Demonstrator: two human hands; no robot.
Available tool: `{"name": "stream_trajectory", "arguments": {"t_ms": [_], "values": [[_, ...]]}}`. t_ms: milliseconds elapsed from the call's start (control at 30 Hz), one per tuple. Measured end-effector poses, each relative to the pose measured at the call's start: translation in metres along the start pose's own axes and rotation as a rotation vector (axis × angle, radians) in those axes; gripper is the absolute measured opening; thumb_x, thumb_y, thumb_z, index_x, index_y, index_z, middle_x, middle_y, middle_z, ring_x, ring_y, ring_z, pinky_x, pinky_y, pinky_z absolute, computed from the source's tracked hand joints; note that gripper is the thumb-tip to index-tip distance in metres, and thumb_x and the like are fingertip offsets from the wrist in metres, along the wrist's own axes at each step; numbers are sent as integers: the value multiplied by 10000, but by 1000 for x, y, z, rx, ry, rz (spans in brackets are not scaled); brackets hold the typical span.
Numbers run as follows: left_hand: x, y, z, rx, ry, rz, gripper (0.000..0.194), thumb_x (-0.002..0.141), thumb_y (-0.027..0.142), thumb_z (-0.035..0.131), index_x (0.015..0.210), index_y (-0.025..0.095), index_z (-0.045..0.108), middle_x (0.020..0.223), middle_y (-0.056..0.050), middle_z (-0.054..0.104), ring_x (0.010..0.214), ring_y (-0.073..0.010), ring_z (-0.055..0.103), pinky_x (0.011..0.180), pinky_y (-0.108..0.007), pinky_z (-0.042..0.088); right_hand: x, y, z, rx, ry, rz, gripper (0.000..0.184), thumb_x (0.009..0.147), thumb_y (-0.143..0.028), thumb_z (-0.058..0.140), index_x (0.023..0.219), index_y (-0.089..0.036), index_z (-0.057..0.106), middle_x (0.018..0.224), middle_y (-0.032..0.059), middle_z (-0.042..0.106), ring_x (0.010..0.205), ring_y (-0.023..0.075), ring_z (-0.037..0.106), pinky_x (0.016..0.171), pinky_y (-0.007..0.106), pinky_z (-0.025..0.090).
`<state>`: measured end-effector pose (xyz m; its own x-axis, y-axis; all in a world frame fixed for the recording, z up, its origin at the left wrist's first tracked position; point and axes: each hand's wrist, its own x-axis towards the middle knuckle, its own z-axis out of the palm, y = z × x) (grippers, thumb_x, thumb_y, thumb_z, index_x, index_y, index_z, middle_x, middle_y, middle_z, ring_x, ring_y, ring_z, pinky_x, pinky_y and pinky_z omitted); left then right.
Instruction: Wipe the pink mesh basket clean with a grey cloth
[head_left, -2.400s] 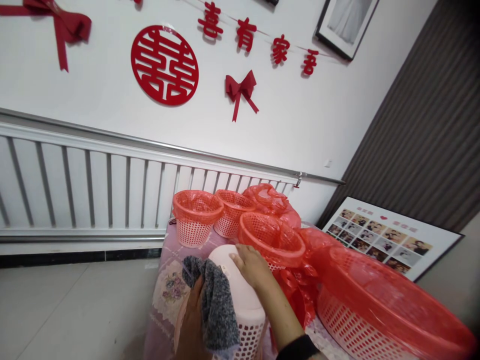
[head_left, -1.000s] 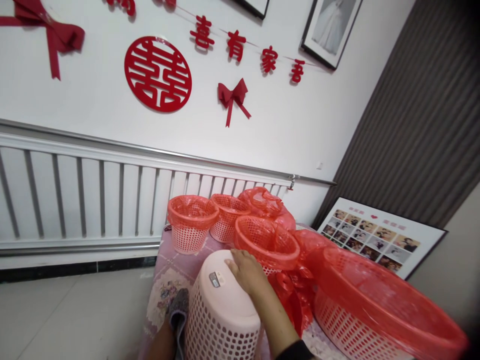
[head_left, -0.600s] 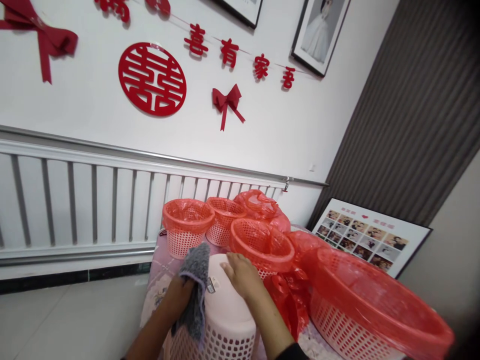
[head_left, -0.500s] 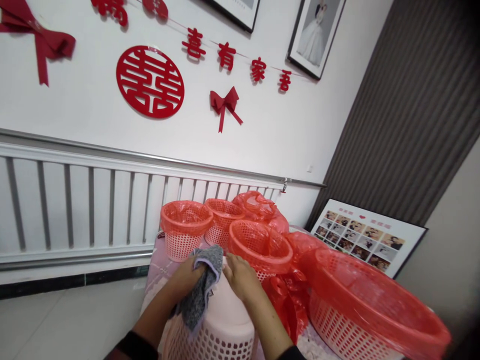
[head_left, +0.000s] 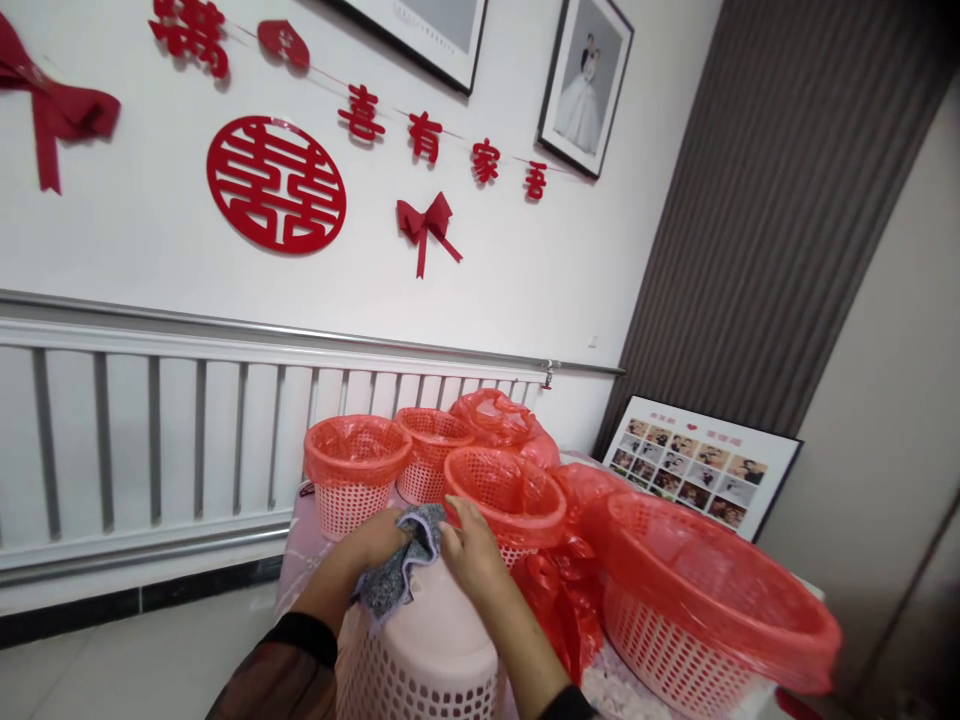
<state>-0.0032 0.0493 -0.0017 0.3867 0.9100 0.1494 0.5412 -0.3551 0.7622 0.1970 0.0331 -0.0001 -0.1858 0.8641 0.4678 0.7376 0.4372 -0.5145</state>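
Observation:
A pale pink plastic basket [head_left: 442,625], perforated around its side, stands upside down in front of me. My left hand [head_left: 381,540] is closed on a grey cleaning cloth [head_left: 390,580] with a lilac edge, pressed against the basket's solid bottom. Some of its fingertips are hidden by the cloth. My right hand [head_left: 474,550] is at the right edge of that bottom, beside the cloth, its thumb and fingers apart. Whether its fingertips touch the cloth, I cannot tell.
Perforated baskets lined with red plastic bags stand on the table: a small one [head_left: 352,500] at left, another behind [head_left: 431,470], one mid-table [head_left: 510,510], and a large one [head_left: 675,630] at right. A red bag [head_left: 559,610] lies between. Behind is a radiator [head_left: 225,430].
My right hand has shifted from lying flatter on the basket's bottom, its fingers now raised more at the edge. The cloth has bunched up toward my right hand. The view has turned slightly.

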Motion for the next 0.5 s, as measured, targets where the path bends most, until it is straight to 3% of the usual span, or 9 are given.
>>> {"name": "stream_trajectory", "arguments": {"t_ms": [100,233,367,500], "values": [[0,0,0,23,6,11,396,832,318,464,1036,153,761,1147,-95,794,1046,-274,699,980,-385,499,-10,-2,-9,24,141,56,535,913,-301,464,1361,-47,611,1492,217,544,1421,309,481,1224,468,336],[-2,4,0,8,10,13,421,865,383,450,1039,163,765,1158,-91,793,1080,-284,704,989,-386,502,-52,-5,-13,106,262,219,660,905,-424,441,1441,-50,535,1582,218,432,1498,344,376,1241,535,301],[-5,6,0,-34,8,15,419,851,411,472,1030,177,769,1145,-70,798,1110,-290,697,1030,-386,491,-86,-9,-2,204,255,365,811,880,-475,438,1535,-1,379,1632,225,343,1544,350,278,1265,557,235],[-16,2,-1,-64,36,-1,451,835,383,468,1111,159,745,1204,-88,778,1161,-293,678,1089,-394,456,-82,-16,0,207,145,402,789,911,-404,415,1567,19,300,1662,221,279,1560,326,245,1278,519,201]]}}
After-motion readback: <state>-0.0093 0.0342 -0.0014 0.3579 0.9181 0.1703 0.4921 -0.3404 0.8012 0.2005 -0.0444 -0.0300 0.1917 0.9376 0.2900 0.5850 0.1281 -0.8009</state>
